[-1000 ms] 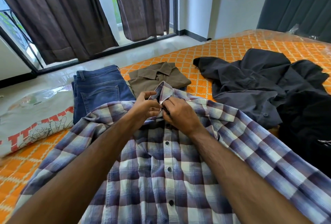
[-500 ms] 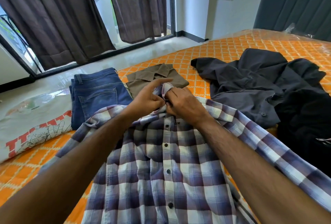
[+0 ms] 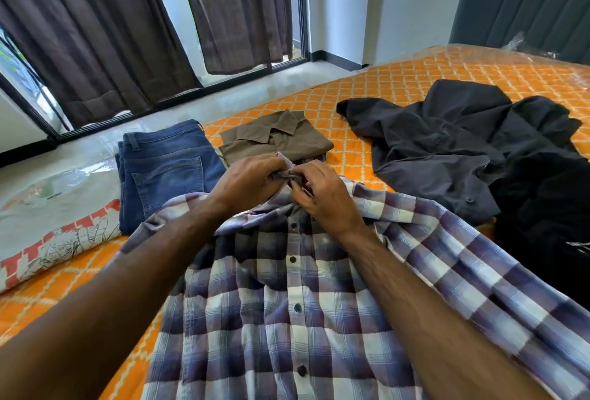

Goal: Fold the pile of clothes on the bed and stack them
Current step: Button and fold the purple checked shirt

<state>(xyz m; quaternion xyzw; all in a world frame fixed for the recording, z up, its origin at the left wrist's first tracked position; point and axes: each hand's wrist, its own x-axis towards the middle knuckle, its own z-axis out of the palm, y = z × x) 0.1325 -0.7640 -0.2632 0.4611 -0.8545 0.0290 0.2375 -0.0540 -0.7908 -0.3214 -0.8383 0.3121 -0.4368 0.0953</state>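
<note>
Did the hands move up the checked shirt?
Yes. Both hands went farther up the checked shirt, now almost at the folded brown shirt.

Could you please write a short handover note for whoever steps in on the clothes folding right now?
Hands: left hand and right hand both pinch the collar of the plaid shirt, apparently at its top button.
Things: the plaid shirt lies front up, buttoned, spread on the orange bed before you. Folded jeans and a folded olive shirt lie side by side beyond it. A rumpled pile of dark clothes lies to the right.
Done: jeans and olive shirt folded.
Left: finish the collar, fold the plaid shirt, fold the dark pile, stack everything.
</note>
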